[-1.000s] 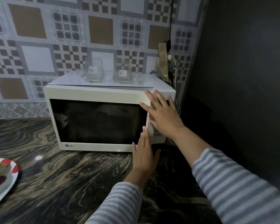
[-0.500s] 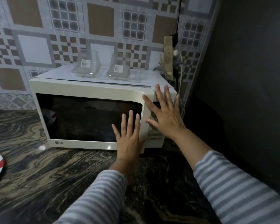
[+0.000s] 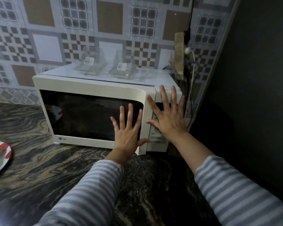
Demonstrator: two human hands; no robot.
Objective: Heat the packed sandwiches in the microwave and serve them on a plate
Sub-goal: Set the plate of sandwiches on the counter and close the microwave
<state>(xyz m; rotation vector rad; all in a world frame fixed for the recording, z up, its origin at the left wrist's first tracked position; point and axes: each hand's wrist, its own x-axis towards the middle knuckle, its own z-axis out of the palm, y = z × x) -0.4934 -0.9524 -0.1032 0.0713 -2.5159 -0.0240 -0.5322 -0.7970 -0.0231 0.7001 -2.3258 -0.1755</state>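
Head view: both hands flat on the front of a white LG microwave (image 3: 95,88) at 12 o'clock on the table (image 3: 39,168).
Left hand (image 3: 127,132) lies spread on the dark door window; right hand (image 3: 167,118) lies spread over the control panel at 1 o'clock. Two clear sandwich packs (image 3: 91,63) (image 3: 123,66) sit on the microwave's top. A spotted plate (image 3: 2,158) shows at 9 o'clock.
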